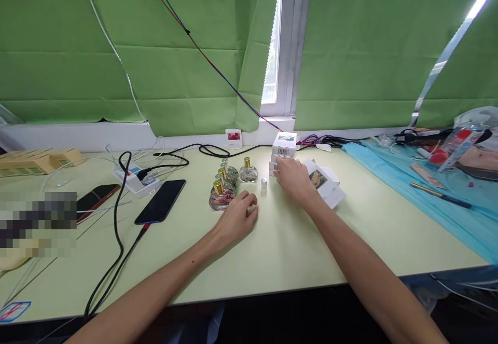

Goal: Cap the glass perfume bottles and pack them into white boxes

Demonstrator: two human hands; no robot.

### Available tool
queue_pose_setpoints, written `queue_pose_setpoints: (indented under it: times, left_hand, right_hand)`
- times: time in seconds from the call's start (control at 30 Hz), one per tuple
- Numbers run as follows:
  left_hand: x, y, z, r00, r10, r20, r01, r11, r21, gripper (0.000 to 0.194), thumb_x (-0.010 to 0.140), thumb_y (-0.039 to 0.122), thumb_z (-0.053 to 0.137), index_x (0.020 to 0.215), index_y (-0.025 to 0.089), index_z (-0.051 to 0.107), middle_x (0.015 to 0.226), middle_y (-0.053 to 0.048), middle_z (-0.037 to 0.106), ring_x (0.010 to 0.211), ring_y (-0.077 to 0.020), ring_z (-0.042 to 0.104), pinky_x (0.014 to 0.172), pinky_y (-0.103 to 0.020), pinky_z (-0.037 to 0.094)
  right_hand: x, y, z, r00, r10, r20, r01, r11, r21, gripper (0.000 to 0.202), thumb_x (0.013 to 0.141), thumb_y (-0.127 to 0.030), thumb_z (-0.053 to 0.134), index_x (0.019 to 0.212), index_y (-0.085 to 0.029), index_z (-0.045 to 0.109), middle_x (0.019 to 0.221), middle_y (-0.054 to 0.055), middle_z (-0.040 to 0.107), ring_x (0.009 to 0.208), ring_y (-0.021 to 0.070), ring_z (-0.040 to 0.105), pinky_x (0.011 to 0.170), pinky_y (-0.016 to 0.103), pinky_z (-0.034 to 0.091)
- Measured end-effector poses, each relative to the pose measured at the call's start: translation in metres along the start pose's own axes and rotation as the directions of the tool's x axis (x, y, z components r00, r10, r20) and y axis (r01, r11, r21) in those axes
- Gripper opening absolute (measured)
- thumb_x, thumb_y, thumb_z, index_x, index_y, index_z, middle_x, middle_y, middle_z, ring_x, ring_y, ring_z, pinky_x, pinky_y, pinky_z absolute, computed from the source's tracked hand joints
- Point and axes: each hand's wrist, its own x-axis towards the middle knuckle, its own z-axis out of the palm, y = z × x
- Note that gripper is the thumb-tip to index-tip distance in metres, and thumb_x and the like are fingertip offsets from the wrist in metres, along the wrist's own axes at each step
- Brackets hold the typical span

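From where I stand, both forearms reach in over the pale worktop (288, 250). Nearest is the left hand (238, 215), resting low with its fingers half-bent and a gap by the thumb, nothing showing in it. At its fingertips' left sits a close row of small glass bottles (221, 200) with gold necks, dark bits inside them. To the left of that row lies a black phone (160, 202), plugged into a cable.

A little farther in, the right hand (294, 182) is bent over the near side of a stack of white boxes (284, 146); I can't tell whether it grips one or merely touches. Just beside it, on the left, stands a small clear cap (264, 183), and beyond that a separate gold-necked bottle (248, 173). More white cartons (327, 184) lie tilted together right of the hand.

At the back, a small pictured box (234, 138) stands near the wall, below green curtains (194, 74).
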Motion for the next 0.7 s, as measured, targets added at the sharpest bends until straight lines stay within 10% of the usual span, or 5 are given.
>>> queue_pose_setpoints:
  times: [0.7]
  left_hand:
    - [-0.005,0.009,0.002,0.997,0.046,0.054,-0.041,0.995,-0.093,0.024,0.098,0.039,0.05,0.094,0.018,0.061,0.093,-0.002,0.061,0.056,-0.0093,0.047,0.059,-0.028,0.037]
  right_hand:
    - [0.011,0.014,0.006,0.982,-0.015,-0.186,0.032,0.995,0.09,0.026,0.103,-0.028,0.042,0.109,-0.019,0.066,0.098,0.012,0.074,0.09,0.0267,0.07,0.072,0.03,0.044]
